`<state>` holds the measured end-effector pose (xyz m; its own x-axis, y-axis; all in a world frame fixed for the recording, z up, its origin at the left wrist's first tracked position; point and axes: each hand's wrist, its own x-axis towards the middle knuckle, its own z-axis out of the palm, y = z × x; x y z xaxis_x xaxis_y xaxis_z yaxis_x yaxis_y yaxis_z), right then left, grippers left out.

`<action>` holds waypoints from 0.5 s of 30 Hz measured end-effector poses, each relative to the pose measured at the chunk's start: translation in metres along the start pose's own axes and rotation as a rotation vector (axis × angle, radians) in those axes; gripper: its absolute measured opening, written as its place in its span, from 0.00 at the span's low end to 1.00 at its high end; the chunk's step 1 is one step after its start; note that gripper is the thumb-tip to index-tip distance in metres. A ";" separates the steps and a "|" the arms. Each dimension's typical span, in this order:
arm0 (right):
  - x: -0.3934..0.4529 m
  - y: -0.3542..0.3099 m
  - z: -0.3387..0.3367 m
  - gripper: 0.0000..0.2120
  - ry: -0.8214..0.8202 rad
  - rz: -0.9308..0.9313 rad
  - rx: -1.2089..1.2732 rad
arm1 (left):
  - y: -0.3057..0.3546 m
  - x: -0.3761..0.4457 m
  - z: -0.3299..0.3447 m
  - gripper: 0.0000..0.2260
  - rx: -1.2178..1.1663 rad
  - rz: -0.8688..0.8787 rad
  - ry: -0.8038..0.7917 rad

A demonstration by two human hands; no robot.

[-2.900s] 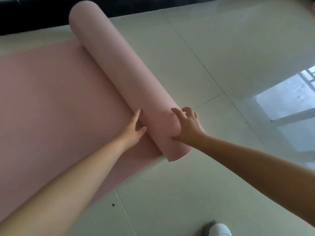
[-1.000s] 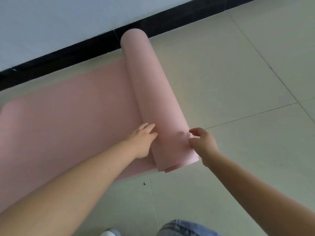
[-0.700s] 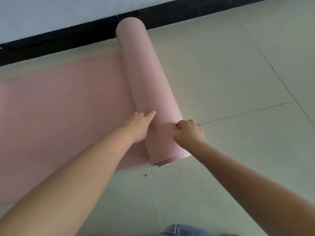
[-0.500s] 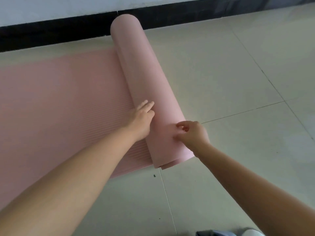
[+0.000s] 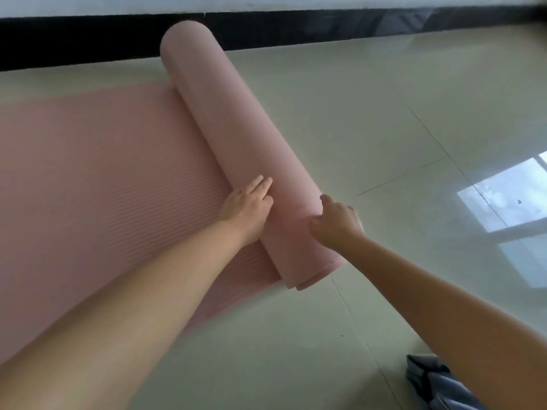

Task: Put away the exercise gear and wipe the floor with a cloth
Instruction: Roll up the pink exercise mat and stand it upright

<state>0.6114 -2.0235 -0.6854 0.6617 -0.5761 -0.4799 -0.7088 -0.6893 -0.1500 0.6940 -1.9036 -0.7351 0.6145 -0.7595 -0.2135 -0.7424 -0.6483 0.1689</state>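
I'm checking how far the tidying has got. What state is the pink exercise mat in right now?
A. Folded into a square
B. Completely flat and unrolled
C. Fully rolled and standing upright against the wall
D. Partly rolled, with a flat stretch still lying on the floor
D: the left hand and right hand press on the rolled part of the pink mat, while a flat ribbed stretch lies open on the floor.

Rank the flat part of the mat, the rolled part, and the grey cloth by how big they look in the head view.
1. Flat part of the mat: largest.
2. Rolled part: clearly smaller.
3. Grey cloth: smallest, though the frame edge and the right arm cut it off, so its full size is unsure.
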 end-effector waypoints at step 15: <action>-0.012 -0.040 0.012 0.15 -0.066 -0.324 -0.159 | -0.032 -0.041 -0.004 0.22 0.044 0.047 0.109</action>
<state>0.6289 -1.9841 -0.6843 0.8248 -0.2903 -0.4853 -0.4144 -0.8941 -0.1696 0.6931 -1.8518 -0.7280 0.6023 -0.7920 -0.0997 -0.7806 -0.6105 0.1338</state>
